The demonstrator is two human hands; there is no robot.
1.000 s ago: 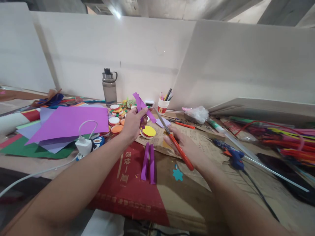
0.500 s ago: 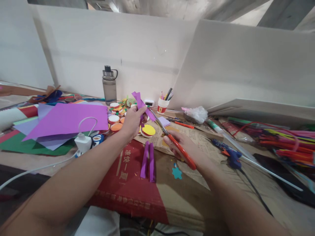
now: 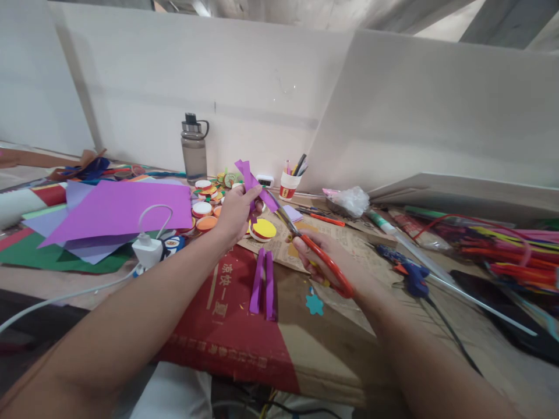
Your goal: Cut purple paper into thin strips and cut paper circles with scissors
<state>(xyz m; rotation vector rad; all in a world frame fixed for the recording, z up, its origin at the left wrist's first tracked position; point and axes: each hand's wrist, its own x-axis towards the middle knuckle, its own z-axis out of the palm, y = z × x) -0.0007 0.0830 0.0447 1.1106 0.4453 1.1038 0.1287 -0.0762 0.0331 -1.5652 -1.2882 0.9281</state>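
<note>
My left hand (image 3: 239, 212) is closed on a purple paper strip (image 3: 247, 174), which sticks out above and to the right of the fingers. In my right hand (image 3: 321, 253) is a pair of scissors with red handles (image 3: 329, 267). The blades point up and left and reach the strip's right end. Below the hands, two folded purple strips (image 3: 263, 285) lie side by side on the red and brown cardboard (image 3: 236, 343). A teal star-like paper shape (image 3: 314, 304) lies to their right. Just under the left hand sits a round yellow-topped piece (image 3: 262, 228).
Purple paper sheets (image 3: 126, 206) and a white charger plug (image 3: 148, 247) lie at left. A water bottle (image 3: 194, 151) and a paper cup of pens (image 3: 289, 185) stand at the back. At right are a blue glue gun (image 3: 413, 276) and pipe cleaners (image 3: 510, 250).
The scissors' handles have swung a little and their loops show wider apart. My left hand keeps the strip in nearly the same place.
</note>
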